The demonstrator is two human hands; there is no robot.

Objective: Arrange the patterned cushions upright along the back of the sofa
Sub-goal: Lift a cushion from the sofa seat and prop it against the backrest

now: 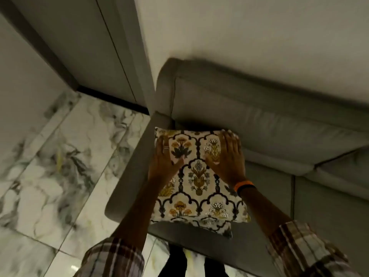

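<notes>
Both sets of fingers lie spread and flat on the upper half of one patterned cushion, pressing on its face rather than pinching it: the left hand, with a ring on one finger, covers the corner at about 10 o'clock, and the right hand, with an orange band at the wrist, covers the corner at about 2 o'clock, its fingertips curling over the top edge. The cushion sits at the left end of the grey sofa, just beside the armrest at 9 o'clock. Its top edge leans toward the backrest, which lies at 12 o'clock from the fingers, so I judge that the coming move is a push straight away from the body. The hands look equally near. Counted: one cushion, one sofa, two hands; marble floor tiles lie at 8 o'clock.
</notes>
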